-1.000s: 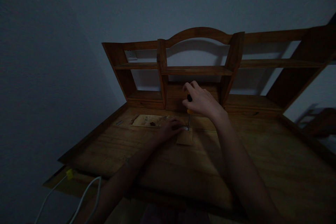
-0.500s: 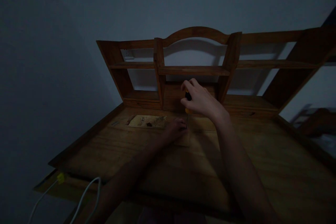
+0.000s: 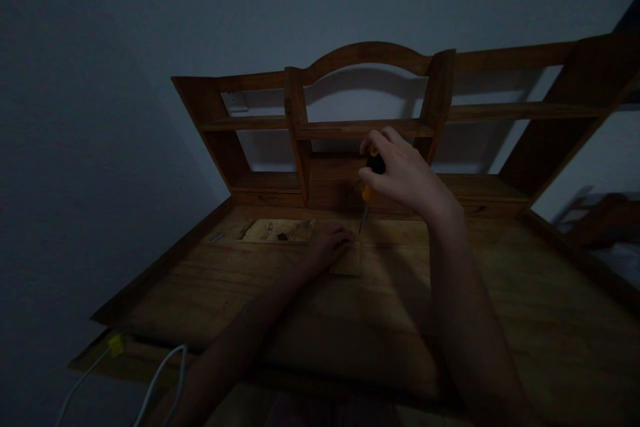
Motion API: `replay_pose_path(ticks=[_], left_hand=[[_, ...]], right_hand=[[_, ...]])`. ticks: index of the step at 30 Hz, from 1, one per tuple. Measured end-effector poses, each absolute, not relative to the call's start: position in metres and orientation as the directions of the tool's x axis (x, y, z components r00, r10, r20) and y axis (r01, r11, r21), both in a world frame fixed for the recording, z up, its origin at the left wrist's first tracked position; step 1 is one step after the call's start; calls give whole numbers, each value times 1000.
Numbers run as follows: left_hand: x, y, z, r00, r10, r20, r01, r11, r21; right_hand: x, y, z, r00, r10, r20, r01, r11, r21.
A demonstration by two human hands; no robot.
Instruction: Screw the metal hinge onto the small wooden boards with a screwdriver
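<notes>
My right hand [image 3: 395,163] is closed around the black and yellow handle of a screwdriver [image 3: 369,192]. The screwdriver leans, its thin shaft pointing down and slightly left, with the tip just right of my left fingers. Low on the desktop, my left hand [image 3: 330,243] has its fingers curled together at the upper edge of a small flat wooden piece [image 3: 347,265]. Whatever those fingers pinch is too dark and small to make out. The wooden piece lies flat on the desk, partly covered by the hand.
A wooden desk [image 3: 210,293] carries a shelf unit [image 3: 365,128] along its back. Left of my hands is a pale, rough-surfaced patch or board [image 3: 277,231], with a small greyish object [image 3: 217,237] beside it. A white cable [image 3: 159,373] and a yellow tag [image 3: 115,345] are at the front left.
My right hand has moved up and right with the screwdriver, which was nearly upright and now tilts. Its tip has come away from my left fingers. My left hand has shifted only slightly.
</notes>
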State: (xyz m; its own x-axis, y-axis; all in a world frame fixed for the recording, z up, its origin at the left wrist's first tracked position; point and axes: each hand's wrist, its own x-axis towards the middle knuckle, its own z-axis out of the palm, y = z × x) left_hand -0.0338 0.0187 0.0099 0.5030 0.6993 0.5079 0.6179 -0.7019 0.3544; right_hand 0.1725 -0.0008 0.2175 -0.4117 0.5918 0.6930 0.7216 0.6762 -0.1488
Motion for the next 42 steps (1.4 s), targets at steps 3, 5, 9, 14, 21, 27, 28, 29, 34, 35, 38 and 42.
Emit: replay_pose_path(ticks=[3, 5, 9, 14, 21, 27, 28, 29, 34, 35, 38, 42], left_hand=[[-28, 14, 14, 494, 714, 496, 648, -683, 337], [-24, 12, 14, 467, 736, 489, 681, -653, 332], [-19, 12, 12, 436, 759, 484, 728, -614, 306], [-27, 16, 7, 524, 664, 534, 641, -720, 267], [-28, 23, 9, 542, 655, 526, 638, -729, 249], [-24, 16, 18, 511, 712, 482, 696, -672, 254], [-24, 15, 20, 502, 716, 485, 699, -666, 261], [-24, 13, 21, 495, 719, 488, 700, -663, 266], [-29, 14, 18, 531, 683, 501, 668, -702, 249], [-30, 15, 16, 541, 672, 506, 659, -712, 241], [-30, 17, 14, 558, 658, 505, 650, -725, 226], [-27, 15, 17, 530, 678, 510, 676, -700, 228]], right_hand=[[179, 1, 220, -383, 596, 705, 730, 663, -164], [183, 2, 222, -367, 600, 710, 733, 657, -176], [190, 3, 224, -346, 604, 718, 739, 647, -188], [197, 6, 224, -334, 606, 722, 748, 636, -188], [202, 3, 226, -321, 619, 717, 765, 615, -189], [204, 7, 226, -306, 624, 719, 784, 594, -181], [205, 8, 226, -307, 624, 718, 784, 594, -181], [205, 8, 226, -311, 626, 716, 784, 594, -180], [204, 8, 226, -316, 617, 721, 780, 601, -172], [204, 7, 225, -316, 613, 725, 779, 603, -171], [205, 7, 225, -317, 605, 730, 776, 608, -168], [205, 7, 225, -317, 612, 725, 777, 605, -171]])
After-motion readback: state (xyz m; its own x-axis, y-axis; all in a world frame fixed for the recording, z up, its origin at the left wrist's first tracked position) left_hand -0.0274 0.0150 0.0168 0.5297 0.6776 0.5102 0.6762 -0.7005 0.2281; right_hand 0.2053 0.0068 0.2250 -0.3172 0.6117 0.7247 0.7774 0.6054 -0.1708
